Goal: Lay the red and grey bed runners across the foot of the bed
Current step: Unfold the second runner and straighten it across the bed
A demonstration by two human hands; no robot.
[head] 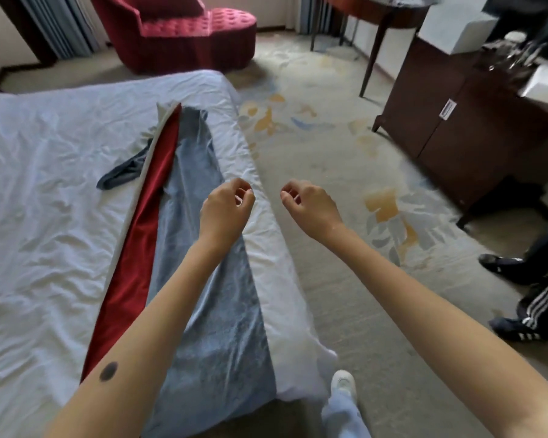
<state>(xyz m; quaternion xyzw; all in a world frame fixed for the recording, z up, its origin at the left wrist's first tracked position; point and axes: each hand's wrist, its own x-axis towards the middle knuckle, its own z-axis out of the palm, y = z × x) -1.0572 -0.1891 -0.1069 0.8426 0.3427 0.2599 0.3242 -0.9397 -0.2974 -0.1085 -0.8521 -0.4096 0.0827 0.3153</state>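
Red velvet bed runner (133, 235) and soft grey fabric bed runner (209, 311) are seen lying lengthwise through frame centre on the white-sheeted bed (45, 216). Left hand (227, 213) and right hand (309, 207) are held above, fingers (246, 188) loosely curled, nothing gripped. Limp, light cloth is judged best pinched at corners.
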